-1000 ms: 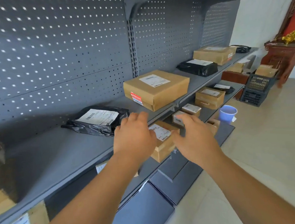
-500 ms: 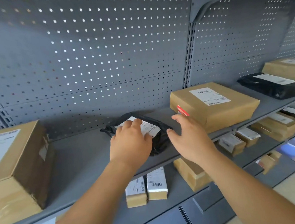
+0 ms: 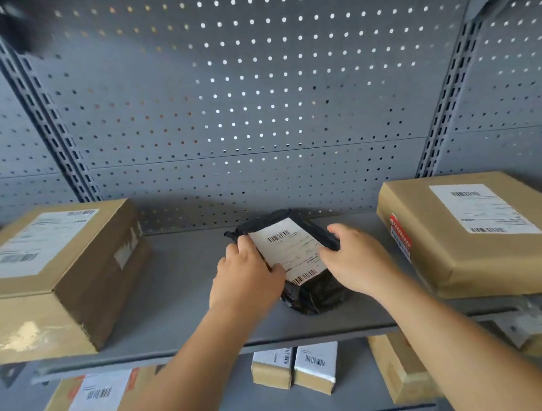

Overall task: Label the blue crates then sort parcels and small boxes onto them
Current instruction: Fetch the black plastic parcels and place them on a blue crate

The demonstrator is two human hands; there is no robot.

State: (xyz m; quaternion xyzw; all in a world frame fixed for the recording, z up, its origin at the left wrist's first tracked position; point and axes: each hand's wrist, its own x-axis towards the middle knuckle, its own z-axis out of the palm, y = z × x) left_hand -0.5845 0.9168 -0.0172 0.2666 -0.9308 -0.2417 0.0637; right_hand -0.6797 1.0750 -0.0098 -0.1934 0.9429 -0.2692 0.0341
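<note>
Grey metal shelving bay, perforated back panel point(image 3: 253, 92), slotted uprights on either side.

Item 1: black parcel point(image 3: 313, 291), a soft plastic mailer. It lies on the upper shelf point(image 3: 179, 298) about midway between two cartons and apart from both. Its white barcoded label point(image 3: 288, 253) faces up, set at a slant.

Item 2: left hand point(image 3: 246, 276), on the parcel's left side. Its fingers point(image 3: 241, 242) are curled over the far left edge and the thumb is laid on the label, so it grips the parcel.

Item 3: right hand point(image 3: 356, 260), on the parcel's right side. Its fingers point(image 3: 334, 231) are curved round the right edge and the thumb sits at the label's border, so it also holds the parcel. The parcel sits between the two hands with its near end resting on the shelf.

Item 4: large cardboard box point(image 3: 56, 279), at the left of the same shelf, with a printed label on top and a scuffed front face.

Item 5: flat cardboard box point(image 3: 476, 240), at the right of the same shelf, with a white label on top and a red sticker on its left side.

Item 6: lower shelf point(image 3: 351, 391). Two small boxes point(image 3: 315, 370) stand side by side and touching. A labelled carton point(image 3: 93, 401) sits to the left. A tilted brown box point(image 3: 398, 368) sits to the right. More small cartons point(image 3: 533, 334) are at the far right, blurred.
</note>
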